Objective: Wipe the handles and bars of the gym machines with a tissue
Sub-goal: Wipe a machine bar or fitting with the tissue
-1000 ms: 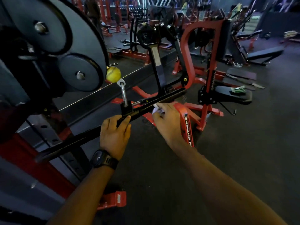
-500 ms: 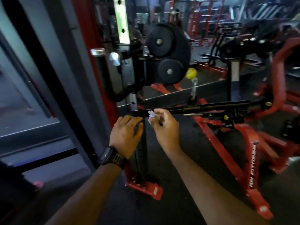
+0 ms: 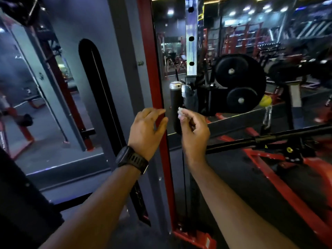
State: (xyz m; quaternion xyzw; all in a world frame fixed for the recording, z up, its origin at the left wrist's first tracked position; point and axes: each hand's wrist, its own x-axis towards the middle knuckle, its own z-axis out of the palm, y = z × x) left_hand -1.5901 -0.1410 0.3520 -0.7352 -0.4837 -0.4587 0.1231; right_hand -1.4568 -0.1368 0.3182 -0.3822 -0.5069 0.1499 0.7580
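Note:
My right hand [image 3: 195, 129] pinches a small crumpled white tissue [image 3: 181, 113] and holds it against the side of an upright black handle grip [image 3: 175, 106] with a chrome end cap. My left hand [image 3: 146, 129], a black watch on its wrist, hovers just left of that grip with fingers spread and relaxed, holding nothing. A long black bar [image 3: 269, 138] runs off to the right, below and behind my right hand.
A red upright post [image 3: 152, 69] and a grey frame stand directly behind my left hand. Black weight plates [image 3: 239, 83] hang at the right, with a yellow ball [image 3: 266, 101] and a chain beside them. Red machine frames [image 3: 287, 186] cross the dark floor.
The view swung left and up. My left hand let go of the black bar and opened. My right hand carried the tissue from the bar to the upright handle grip.

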